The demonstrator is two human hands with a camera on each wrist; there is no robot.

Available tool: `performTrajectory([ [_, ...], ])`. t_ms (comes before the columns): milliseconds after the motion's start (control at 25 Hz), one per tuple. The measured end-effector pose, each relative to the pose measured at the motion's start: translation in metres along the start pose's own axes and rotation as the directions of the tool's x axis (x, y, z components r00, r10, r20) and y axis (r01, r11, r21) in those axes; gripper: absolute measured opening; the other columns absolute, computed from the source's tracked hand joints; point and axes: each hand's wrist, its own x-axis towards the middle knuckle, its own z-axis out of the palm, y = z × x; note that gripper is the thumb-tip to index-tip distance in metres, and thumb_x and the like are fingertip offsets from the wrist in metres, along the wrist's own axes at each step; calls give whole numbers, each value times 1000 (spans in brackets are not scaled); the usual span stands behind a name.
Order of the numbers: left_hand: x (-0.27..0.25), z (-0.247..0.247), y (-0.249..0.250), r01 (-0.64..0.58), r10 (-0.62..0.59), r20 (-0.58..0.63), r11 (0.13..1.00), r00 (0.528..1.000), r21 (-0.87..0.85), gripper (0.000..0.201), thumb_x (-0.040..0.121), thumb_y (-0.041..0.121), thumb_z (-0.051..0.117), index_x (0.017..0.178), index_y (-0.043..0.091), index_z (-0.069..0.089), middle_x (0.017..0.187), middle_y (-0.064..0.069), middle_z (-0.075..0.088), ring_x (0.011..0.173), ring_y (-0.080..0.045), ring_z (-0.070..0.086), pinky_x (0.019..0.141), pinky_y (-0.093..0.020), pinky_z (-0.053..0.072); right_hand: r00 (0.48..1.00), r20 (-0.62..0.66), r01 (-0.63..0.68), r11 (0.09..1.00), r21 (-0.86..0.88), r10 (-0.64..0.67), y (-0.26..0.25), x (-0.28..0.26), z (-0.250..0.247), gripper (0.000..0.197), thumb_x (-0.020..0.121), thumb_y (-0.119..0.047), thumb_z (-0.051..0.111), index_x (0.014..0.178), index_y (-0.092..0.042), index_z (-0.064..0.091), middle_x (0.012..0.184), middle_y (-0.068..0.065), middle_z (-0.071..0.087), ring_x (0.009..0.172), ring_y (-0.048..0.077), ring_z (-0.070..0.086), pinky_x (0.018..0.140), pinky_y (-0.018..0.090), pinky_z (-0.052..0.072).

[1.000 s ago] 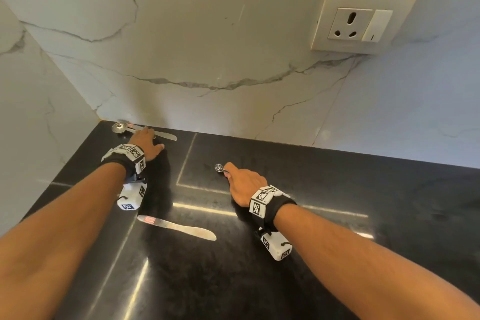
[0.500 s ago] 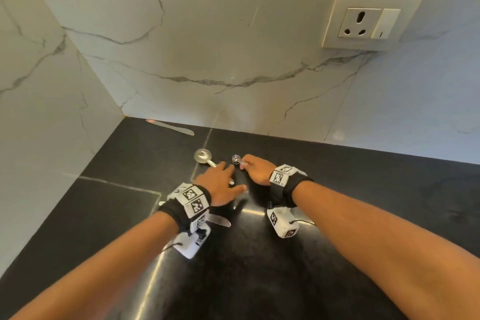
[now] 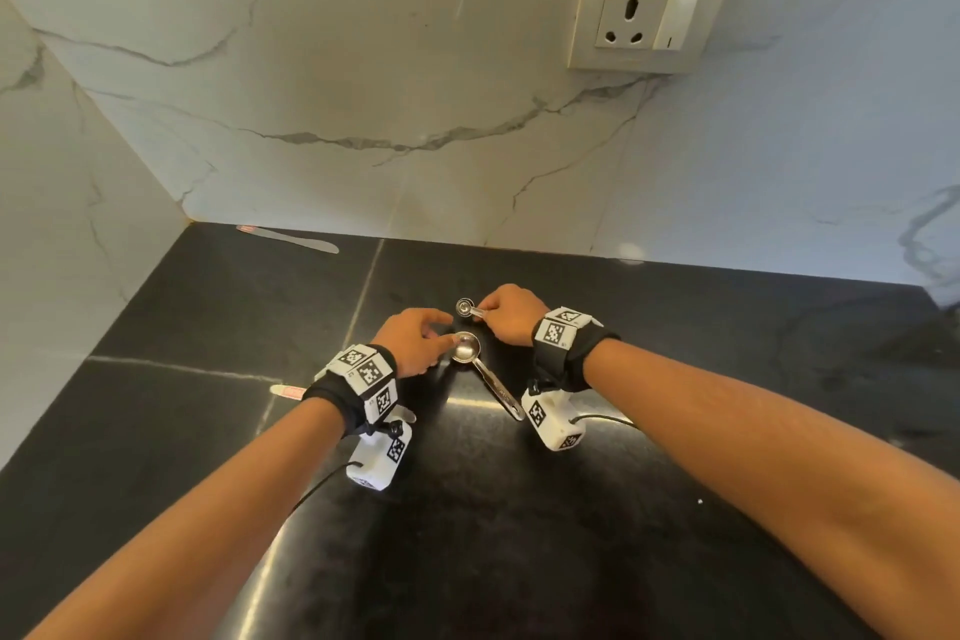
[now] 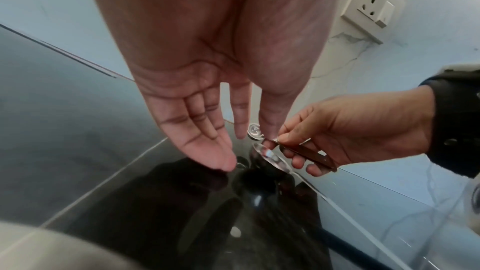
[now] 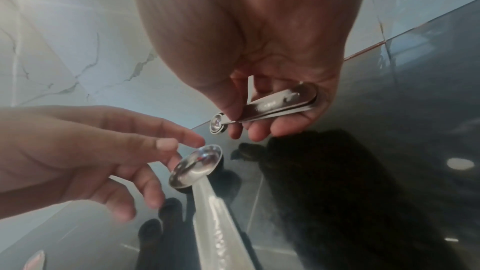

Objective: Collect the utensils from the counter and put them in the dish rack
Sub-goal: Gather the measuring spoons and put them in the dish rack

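A large steel measuring spoon [image 3: 465, 348] lies on the black counter [image 3: 727, 353], its handle pointing back under my right wrist. My left hand [image 3: 441, 327] has straight fingers, with the thumb tip and fingertips touching the bowl [image 5: 197, 167]. Just beyond it, my right hand [image 3: 483, 313] pinches the handle of a small measuring spoon [image 3: 464, 308], thumb on top [image 5: 218, 124]. One flat knife [image 3: 288, 239] lies along the back wall. A second knife [image 3: 288, 391] is partly hidden under my left wrist.
Marble walls meet in a corner at the back left. A wall socket [image 3: 652, 18] sits high on the back wall. Bare counter stretches to the right and toward me. No dish rack is in view.
My left hand carried the large spoon from the back left corner to the middle, beside my right hand. Its grip on the handle has loosened to fingertips on the bowl.
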Motion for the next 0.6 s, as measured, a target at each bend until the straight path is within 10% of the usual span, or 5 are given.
performTrajectory([
  [360,-4,34,33,156,-138,73,900,988,-407,7,94,11,58,100,13,59,91,-17,70,63,-18,70,60,-31,62,992,-88,102,989,109,-93,33,-57,-19,24,96,-18,56,109,-20,77,82,-3,71,82,21,65,79,38,54],
  [600,-39,54,49,53,-58,12,790,998,-611,10,97,9,53,107,9,53,94,-20,69,68,-19,69,63,-29,60,971,32,239,955,-178,-237,43,-90,-29,27,94,-19,54,105,-23,78,82,-1,67,79,20,61,72,36,51],
])
